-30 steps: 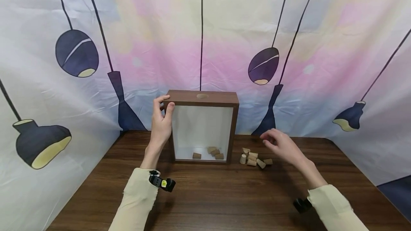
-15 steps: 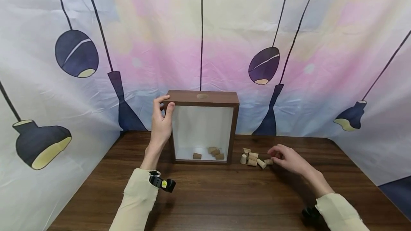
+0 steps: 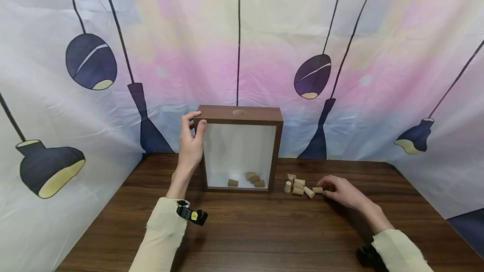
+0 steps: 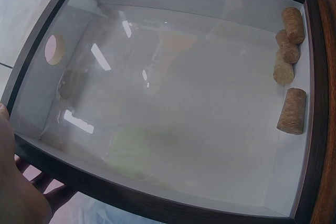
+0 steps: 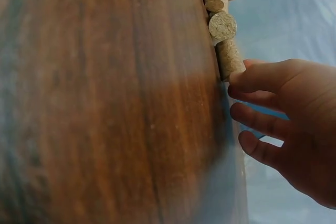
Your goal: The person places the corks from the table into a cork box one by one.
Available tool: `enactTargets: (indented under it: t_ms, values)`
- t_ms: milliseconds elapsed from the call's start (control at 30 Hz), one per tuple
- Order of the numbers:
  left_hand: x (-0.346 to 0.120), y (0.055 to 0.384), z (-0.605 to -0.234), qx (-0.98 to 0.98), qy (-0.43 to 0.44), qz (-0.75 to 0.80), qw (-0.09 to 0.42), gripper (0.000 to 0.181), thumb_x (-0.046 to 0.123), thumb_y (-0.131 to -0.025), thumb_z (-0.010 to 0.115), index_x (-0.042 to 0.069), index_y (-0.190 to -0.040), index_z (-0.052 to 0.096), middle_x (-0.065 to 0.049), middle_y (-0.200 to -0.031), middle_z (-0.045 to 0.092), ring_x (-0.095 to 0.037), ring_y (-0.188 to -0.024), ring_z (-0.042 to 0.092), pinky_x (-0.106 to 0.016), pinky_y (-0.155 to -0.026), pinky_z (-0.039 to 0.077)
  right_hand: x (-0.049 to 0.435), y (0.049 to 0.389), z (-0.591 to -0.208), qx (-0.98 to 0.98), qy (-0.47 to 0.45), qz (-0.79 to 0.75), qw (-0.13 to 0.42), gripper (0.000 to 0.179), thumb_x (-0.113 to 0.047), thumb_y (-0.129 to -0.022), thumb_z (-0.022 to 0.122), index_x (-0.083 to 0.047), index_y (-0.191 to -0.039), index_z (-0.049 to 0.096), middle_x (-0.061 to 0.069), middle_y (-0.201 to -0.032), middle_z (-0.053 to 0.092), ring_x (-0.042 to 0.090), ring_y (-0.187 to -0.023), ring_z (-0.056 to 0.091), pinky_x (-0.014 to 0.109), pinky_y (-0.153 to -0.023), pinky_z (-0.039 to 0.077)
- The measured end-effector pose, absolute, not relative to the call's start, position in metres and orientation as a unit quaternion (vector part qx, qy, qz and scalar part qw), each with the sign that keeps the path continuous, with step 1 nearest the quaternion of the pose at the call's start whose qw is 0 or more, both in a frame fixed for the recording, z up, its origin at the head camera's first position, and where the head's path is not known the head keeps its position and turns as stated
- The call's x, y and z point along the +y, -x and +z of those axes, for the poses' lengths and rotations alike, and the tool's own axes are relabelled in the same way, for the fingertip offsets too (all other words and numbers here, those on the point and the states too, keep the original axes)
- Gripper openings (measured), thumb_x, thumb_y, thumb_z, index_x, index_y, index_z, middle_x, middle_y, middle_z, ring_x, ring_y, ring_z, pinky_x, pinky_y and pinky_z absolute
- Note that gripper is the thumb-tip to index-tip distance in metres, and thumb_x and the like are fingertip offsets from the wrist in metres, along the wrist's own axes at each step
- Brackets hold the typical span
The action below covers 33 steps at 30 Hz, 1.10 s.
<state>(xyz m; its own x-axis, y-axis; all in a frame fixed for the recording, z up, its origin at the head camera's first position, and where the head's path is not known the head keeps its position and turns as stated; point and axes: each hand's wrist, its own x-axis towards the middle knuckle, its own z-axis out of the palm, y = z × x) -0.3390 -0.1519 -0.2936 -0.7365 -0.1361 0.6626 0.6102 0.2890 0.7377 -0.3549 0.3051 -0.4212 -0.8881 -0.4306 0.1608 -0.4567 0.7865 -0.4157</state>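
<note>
A dark wood shadow box [image 3: 242,154] with a clear front and a round hole [image 3: 239,112] in its top stands upright on the table. My left hand [image 3: 190,146] grips its upper left corner, thumb on the front and fingers round the side. Several corks [image 4: 291,111] lie inside along the bottom. Right of the box, a loose group of corks [image 3: 298,190] lies on the tabletop. At that group's right end, my right hand [image 3: 342,190] pinches the end of one lying cork [image 5: 229,59] between thumb and index finger; its other fingers are loosely bent.
The wood-grain table [image 3: 242,230] runs back to a fabric backdrop [image 3: 257,32] printed with hanging lamps, close behind the box. One cork [image 3: 288,187] of the outside group stands on end near the box's right side.
My right hand has come down from above the corks, moved slightly right, and closed its fingertips on the rightmost cork. The left hand and the box have stayed in place.
</note>
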Motion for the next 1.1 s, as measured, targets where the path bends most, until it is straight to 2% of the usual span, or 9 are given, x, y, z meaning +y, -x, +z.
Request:
enactTargets:
  t_ms: [367,600,833,1100]
  values:
    - [-0.153,0.337,-0.294,-0.734,0.160,-0.576,0.323,0.038,0.018,-0.107,0.047,0.006,-0.142,0.041,-0.020,-0.149,0.035,-0.035,-0.116,0.040,-0.036,-0.076,0.033,0.305,0.354,-0.418,-0.946,-0.227,0.224,0.052,0.020,-0.007,-0.094,0.065,-0.010,-0.114,0.068,0.003,-0.108,0.069,0.013,-0.089,0.064,0.030,-0.074,0.052]
    - [-0.152,0.337,-0.294,-0.736,0.159,-0.573,0.323,0.038,0.017,-0.107,0.047,0.005,-0.142,0.041,-0.019,-0.151,0.035,-0.036,-0.122,0.041,-0.034,-0.076,0.034,0.305,0.352,-0.416,-0.940,-0.221,0.248,0.080,0.020,-0.007,-0.094,0.066,-0.008,-0.114,0.069,0.005,-0.106,0.069,0.014,-0.087,0.065,0.028,-0.071,0.053]
    - [-0.151,0.337,-0.295,-0.738,0.157,-0.572,0.323,0.038,0.018,-0.106,0.047,0.006,-0.142,0.042,-0.018,-0.153,0.035,-0.037,-0.125,0.042,-0.034,-0.075,0.036,0.302,0.346,-0.407,-0.929,-0.234,0.255,0.133,0.020,-0.007,-0.092,0.069,-0.008,-0.112,0.070,0.002,-0.100,0.068,0.009,-0.084,0.062,0.027,-0.070,0.053]
    - [-0.151,0.338,-0.294,-0.733,0.164,-0.573,0.327,0.038,0.016,-0.107,0.046,0.005,-0.142,0.041,-0.019,-0.154,0.033,-0.041,-0.130,0.038,-0.037,-0.079,0.035,0.297,0.346,-0.394,-0.895,-0.279,0.253,0.240,0.021,0.002,-0.088,0.070,-0.007,-0.107,0.071,-0.001,-0.092,0.067,0.005,-0.077,0.061,0.028,-0.066,0.054]
